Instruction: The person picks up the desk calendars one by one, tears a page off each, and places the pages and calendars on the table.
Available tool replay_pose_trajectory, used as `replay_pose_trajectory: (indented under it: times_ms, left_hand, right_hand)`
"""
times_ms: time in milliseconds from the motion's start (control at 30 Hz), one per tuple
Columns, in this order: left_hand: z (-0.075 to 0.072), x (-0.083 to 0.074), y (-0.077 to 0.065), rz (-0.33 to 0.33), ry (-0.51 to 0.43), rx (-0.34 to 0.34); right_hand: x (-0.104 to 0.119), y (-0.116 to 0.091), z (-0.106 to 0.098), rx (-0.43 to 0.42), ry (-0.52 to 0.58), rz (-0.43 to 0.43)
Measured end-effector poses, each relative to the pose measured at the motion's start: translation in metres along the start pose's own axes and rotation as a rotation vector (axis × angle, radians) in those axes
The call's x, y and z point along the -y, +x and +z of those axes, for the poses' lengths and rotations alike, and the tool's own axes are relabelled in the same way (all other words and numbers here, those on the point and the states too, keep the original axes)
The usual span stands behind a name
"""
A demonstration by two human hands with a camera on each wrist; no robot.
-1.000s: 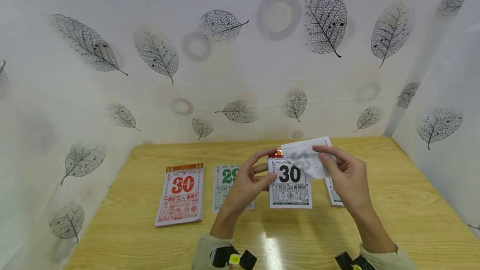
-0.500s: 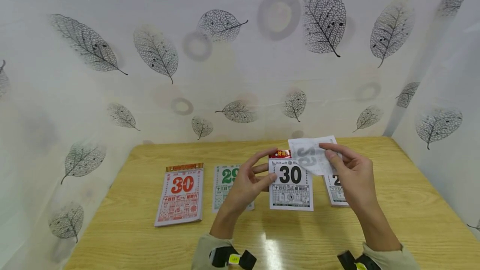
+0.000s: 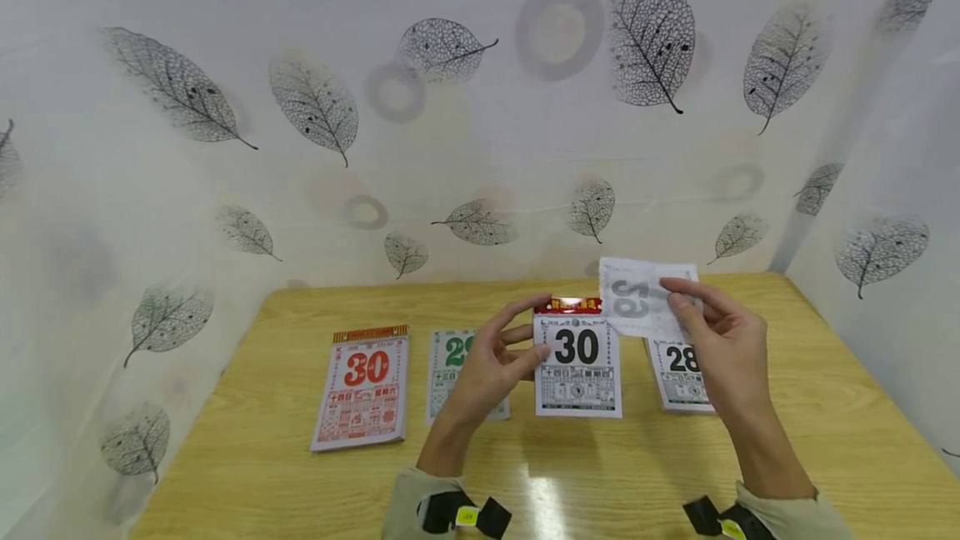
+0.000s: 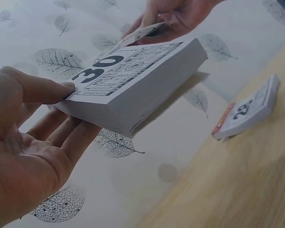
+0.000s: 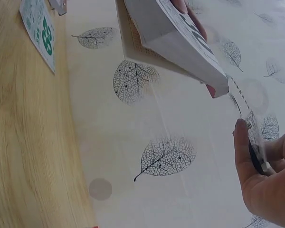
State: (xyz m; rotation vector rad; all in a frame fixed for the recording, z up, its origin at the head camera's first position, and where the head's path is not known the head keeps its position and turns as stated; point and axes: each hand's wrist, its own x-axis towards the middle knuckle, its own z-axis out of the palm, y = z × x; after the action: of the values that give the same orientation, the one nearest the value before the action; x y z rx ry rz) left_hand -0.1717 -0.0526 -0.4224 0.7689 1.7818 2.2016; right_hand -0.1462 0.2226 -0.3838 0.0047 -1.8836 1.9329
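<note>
My left hand (image 3: pixel 491 352) grips a thick tear-off calendar (image 3: pixel 577 365) by its left side, thumb on the front page and fingers behind. The page reads a black 30 under a red header strip. In the left wrist view, the pad (image 4: pixel 147 80) is held up off the table. My right hand (image 3: pixel 723 340) pinches a thin calendar page (image 3: pixel 637 294) between thumb and index finger. Its back faces the head camera, and a mirrored 29 shows through. The page's lower left corner overlaps the pad's upper right corner in the head view.
On the wooden table (image 3: pixel 285 490), a calendar with a red 30 (image 3: pixel 363 390) lies at left. A page with a green 29 (image 3: pixel 442 365) lies partly behind my left hand. A calendar reading 28 (image 3: pixel 678 373) lies at right. A leaf-patterned cloth (image 3: pixel 480 140) rises behind.
My right hand has drawn the page right and slightly up, away from the pad, uncovering the full red header and the 28 on the right calendar. My left hand holds nearly still.
</note>
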Motion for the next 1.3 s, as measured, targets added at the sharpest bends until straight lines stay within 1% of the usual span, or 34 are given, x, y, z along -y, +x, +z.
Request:
replay_pose_trajectory:
  times_ms: [167,400,533,667,800,867,933,1100,1200,1300]
  left_hand:
    - [-0.002,-0.001,-0.001,-0.001,-0.004,-0.011]
    - [0.003,-0.001,-0.001,0.022,-0.008,-0.007]
    - [0.004,-0.001,0.000,0.026,-0.019,0.002]
    - [0.001,-0.003,0.000,0.023,-0.029,-0.016]
    - [-0.005,-0.006,-0.001,0.019,-0.042,-0.026]
    - [-0.006,-0.006,-0.001,0.014,-0.048,-0.023]
    - [-0.007,-0.006,0.000,0.004,-0.053,-0.030]
    - [-0.005,-0.004,0.001,-0.034,-0.065,-0.077]
    - [-0.005,0.000,0.002,-0.055,-0.062,-0.103]
    - [-0.005,0.004,0.002,-0.073,-0.057,-0.120]
  right_hand:
    - [0.002,0.003,-0.003,-0.028,0.063,-0.006]
    - [0.003,0.007,-0.004,-0.076,0.058,0.000]
    - [0.001,0.010,-0.008,-0.136,0.095,0.015]
    - [-0.002,0.013,-0.018,-0.211,0.127,0.032]
    - [-0.003,0.015,-0.026,-0.230,0.131,0.039]
    - [-0.003,0.015,-0.028,-0.228,0.142,0.022]
    - [-0.002,0.015,-0.029,-0.220,0.161,-0.017]
    - [-0.001,0.014,-0.031,-0.186,0.189,-0.123]
    - [-0.003,0.014,-0.032,-0.163,0.160,-0.171]
    - [-0.006,0.015,-0.031,-0.154,0.075,-0.198]
